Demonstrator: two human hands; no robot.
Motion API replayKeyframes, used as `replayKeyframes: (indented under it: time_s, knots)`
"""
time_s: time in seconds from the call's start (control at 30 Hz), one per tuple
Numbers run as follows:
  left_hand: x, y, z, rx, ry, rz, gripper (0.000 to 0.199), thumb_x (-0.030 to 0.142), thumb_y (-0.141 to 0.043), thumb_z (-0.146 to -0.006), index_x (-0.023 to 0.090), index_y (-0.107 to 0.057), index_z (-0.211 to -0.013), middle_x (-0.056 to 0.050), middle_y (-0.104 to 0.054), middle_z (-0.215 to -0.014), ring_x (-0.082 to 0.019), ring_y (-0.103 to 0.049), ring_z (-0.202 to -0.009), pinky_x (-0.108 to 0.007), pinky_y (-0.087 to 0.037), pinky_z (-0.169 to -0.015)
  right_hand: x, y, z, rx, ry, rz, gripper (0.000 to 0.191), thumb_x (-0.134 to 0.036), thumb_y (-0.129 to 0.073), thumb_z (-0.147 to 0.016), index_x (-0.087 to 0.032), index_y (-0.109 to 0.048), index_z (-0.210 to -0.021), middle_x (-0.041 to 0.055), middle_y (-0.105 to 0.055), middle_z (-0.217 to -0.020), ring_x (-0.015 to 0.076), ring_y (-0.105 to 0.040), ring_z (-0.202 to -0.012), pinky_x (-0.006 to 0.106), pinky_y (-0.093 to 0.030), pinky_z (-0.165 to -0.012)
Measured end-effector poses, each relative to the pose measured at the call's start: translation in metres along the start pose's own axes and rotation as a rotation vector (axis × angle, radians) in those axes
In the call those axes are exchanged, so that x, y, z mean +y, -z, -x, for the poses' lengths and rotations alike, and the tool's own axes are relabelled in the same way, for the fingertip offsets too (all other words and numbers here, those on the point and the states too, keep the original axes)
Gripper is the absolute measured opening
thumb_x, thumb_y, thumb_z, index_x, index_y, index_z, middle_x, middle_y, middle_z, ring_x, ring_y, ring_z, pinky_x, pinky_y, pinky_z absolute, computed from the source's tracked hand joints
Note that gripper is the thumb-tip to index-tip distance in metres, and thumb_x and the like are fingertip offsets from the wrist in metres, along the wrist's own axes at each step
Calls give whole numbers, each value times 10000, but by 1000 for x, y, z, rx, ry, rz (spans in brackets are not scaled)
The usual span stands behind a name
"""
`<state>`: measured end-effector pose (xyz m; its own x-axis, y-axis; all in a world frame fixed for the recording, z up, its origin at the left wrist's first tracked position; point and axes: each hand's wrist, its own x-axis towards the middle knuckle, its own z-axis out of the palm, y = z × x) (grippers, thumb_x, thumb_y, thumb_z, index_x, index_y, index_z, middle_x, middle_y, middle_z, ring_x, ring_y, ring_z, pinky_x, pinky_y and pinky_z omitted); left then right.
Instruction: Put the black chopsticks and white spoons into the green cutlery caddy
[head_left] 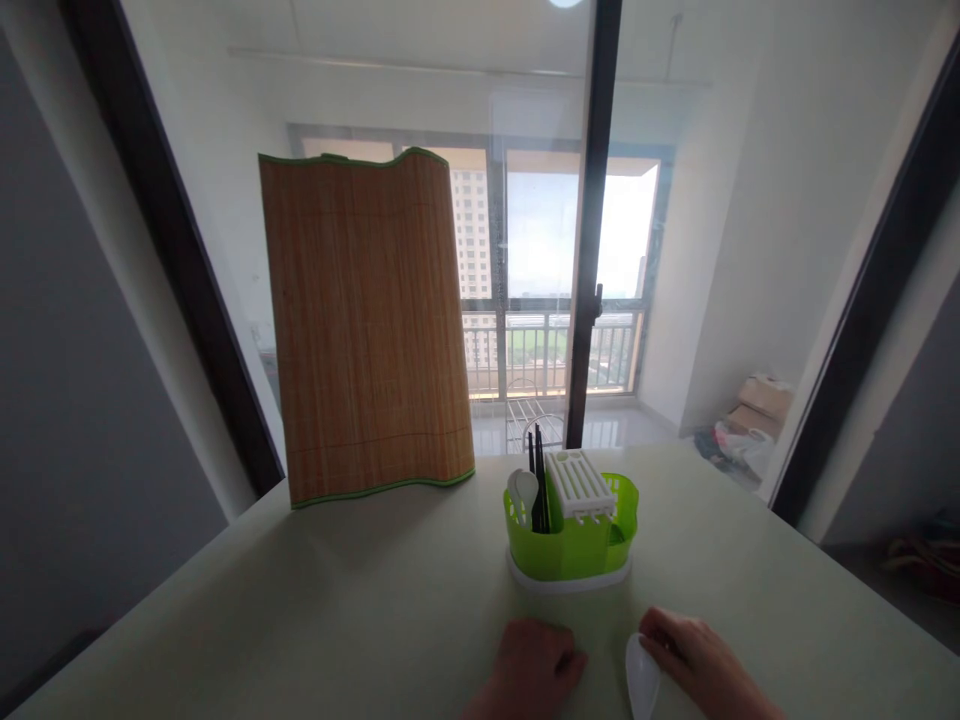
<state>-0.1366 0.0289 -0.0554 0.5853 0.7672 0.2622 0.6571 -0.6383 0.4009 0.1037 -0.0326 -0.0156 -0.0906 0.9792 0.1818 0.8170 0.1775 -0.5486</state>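
My right hand [694, 655] pinches a white soup spoon [641, 675] by its edge, low over the near part of the table. My left hand [534, 660] rests on the tabletop with its fingers curled in and the thumb against them; I see nothing in it. Just beyond both hands stands a green utensil caddy [536, 552] on a white base. Its left compartment holds white spoons [525, 490] and black chopsticks [539, 475] standing upright. A white slotted rack [581, 483] with small hooks covers the middle, and the right compartment is partly hidden.
A bamboo mat [367, 330] with green edging stands upright on the table's left side. The pale table [360, 590] narrows in view toward a glass sliding door with a dark frame [592, 200]. Behind the glass, boxes and bags [754, 420] lie at the right.
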Motion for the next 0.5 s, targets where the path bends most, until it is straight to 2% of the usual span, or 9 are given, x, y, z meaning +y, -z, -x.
replayKeyframes:
  time_s: [0.1, 0.17, 0.37, 0.43, 0.5]
  knots:
    - [1, 1, -1, -12, -5, 7, 228, 324, -591, -812, 223, -675, -626, -47, -646, -570, -185, -578, -533, -305, -370, -540, -17, 24, -6, 7, 90, 3, 235, -383, -445, -924, -262, -564, -761, -15, -646, -693, 194, -605, -630, 310, -455, -599]
    - [3, 2, -1, -31, 5, -4, 225, 314, -572, -814, 221, -686, -644, -51, -660, -590, -193, -589, -552, -305, -372, -542, -36, 48, -14, 88, 156, 45, 212, -385, -457, -936, -270, -582, -810, -18, -653, -718, 190, -606, -626, 311, -457, -586]
    - [5, 6, -1, -67, 18, -46, 231, 289, -545, -818, 216, -698, -661, -53, -692, -639, -196, -621, -601, -292, -363, -561, -119, 129, -55, 519, 422, 250, 228, -382, -463, -969, -229, -610, -886, -7, -628, -726, 144, -583, -621, 257, -418, -554]
    - [5, 7, -1, -78, 0, -54, 249, 288, -530, -837, 214, -702, -673, -52, -702, -652, -189, -632, -610, -284, -361, -568, -145, 142, -74, 687, 532, 379, 236, -358, -465, -978, -205, -613, -877, 8, -635, -750, 146, -585, -671, 257, -390, -568]
    - [6, 9, -1, -74, 4, -58, 254, 287, -524, -848, 214, -710, -691, -50, -712, -668, -188, -643, -621, -279, -358, -573, -164, 143, -95, 778, 590, 541, 236, -311, -462, -985, -192, -623, -858, 23, -646, -763, 162, -577, -719, 273, -363, -581]
